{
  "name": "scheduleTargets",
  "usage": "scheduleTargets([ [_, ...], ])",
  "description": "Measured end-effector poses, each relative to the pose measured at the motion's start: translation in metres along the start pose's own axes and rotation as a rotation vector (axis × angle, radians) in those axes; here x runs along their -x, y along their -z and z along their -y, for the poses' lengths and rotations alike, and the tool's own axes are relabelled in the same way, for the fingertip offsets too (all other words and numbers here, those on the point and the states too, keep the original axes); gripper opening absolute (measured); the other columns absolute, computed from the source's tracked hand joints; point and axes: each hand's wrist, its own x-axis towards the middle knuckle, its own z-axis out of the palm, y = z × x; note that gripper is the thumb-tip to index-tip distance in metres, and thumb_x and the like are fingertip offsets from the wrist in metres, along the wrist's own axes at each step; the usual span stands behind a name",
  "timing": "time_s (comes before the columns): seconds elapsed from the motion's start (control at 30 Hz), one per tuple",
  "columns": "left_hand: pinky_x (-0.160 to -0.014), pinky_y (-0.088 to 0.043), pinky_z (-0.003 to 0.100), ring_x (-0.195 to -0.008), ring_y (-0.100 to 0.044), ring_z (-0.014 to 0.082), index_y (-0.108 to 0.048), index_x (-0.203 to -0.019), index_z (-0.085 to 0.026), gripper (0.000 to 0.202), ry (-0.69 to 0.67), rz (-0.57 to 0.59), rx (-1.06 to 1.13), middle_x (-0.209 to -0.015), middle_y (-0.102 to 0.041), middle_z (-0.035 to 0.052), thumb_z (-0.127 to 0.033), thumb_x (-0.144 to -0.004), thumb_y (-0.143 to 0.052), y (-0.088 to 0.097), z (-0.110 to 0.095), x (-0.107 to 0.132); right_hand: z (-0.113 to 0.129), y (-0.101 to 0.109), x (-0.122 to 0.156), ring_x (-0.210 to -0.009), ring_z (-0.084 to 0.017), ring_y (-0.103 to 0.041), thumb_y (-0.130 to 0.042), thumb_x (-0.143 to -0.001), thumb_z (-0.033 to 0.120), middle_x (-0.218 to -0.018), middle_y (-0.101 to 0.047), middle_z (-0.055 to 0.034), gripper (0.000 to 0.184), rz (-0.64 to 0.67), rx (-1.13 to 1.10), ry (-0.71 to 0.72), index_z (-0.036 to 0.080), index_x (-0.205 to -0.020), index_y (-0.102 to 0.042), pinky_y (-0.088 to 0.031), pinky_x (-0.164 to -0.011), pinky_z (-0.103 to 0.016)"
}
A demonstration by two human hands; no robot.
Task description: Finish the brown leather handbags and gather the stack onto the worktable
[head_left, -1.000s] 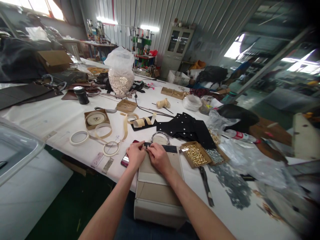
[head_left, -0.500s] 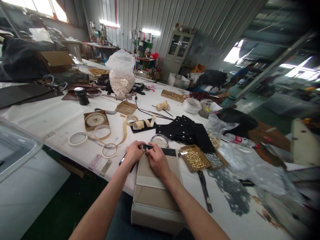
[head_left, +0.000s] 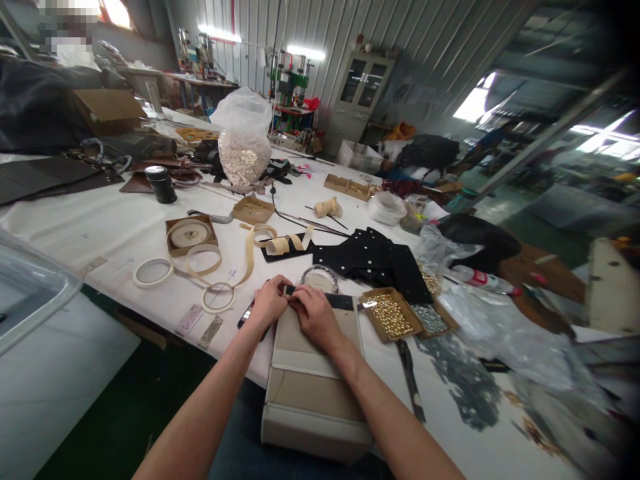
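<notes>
A black strip (head_left: pixel 341 302) lies across the far end of a beige box (head_left: pixel 300 360) in front of me. My left hand (head_left: pixel 270 301) pinches the strip's left end, its fingers closed. Right beside it, my right hand (head_left: pixel 314 313) rests over the strip with the fingers bent and closed on it; whatever lies under the fingertips is hidden. A phone (head_left: pixel 246 315) shows partly behind my left hand. Just past the hands sits a clear-wrapped roll (head_left: pixel 319 280). To the right, an open cardboard box holds gold rivets (head_left: pixel 388 316), with silver rivets (head_left: pixel 428 320) in the box beside it.
Black punched pieces (head_left: pixel 370 260) lie beyond the box. Tape rolls (head_left: pixel 153 273) and a loose beige tape coil (head_left: pixel 219 297) are on the left. A dark strap (head_left: pixel 411 380) and crumpled clear plastic (head_left: pixel 505 333) lie on the right. A large bag (head_left: pixel 245 143) stands farther back.
My right fingers have closed in over the strip, covering a small shiny spot that showed between the hands. The view has shifted slightly; the box stays in place.
</notes>
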Motion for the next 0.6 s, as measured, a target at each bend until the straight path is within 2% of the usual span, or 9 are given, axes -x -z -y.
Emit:
scheduleTargets([
  [0.23,-0.089,-0.05,0.034,-0.089,-0.068,0.0214,-0.081,-0.115,-0.024,0.026,-0.015,-0.013,-0.005,-0.093,-0.076,0.0012,-0.022,-0.089,-0.081,-0.001,0.0,0.0001,0.0006,0.0009,-0.0006,-0.12,-0.03,-0.068,-0.058,-0.115,0.016,-0.124,-0.076,-0.0119,0.013,0.012,-0.038,-0.012,0.024,-0.119,-0.066,-0.051,-0.106,-0.048],
  [0.4,-0.088,-0.047,0.034,-0.089,-0.067,0.0208,-0.08,-0.116,-0.024,0.029,-0.034,-0.024,-0.017,-0.089,-0.073,-0.0007,-0.016,-0.088,-0.076,-0.003,0.0014,0.0001,-0.0008,0.0005,0.0024,-0.118,-0.031,-0.069,-0.063,-0.114,0.017,-0.121,-0.076,-0.0113,0.008,-0.021,-0.024,-0.023,0.023,-0.117,-0.067,-0.052,-0.105,-0.049],
  [0.6,-0.091,-0.049,0.034,-0.092,-0.068,0.0209,-0.078,-0.115,-0.024,0.033,-0.058,-0.041,-0.006,-0.091,-0.073,-0.0003,-0.01,-0.086,-0.071,-0.0055,0.0017,0.0029,0.0015,-0.0013,0.009,-0.12,-0.03,-0.068,-0.061,-0.116,0.021,-0.132,-0.074,-0.0143,0.015,-0.1,0.001,-0.003,0.022,-0.112,-0.076,-0.056,-0.107,-0.05],
])
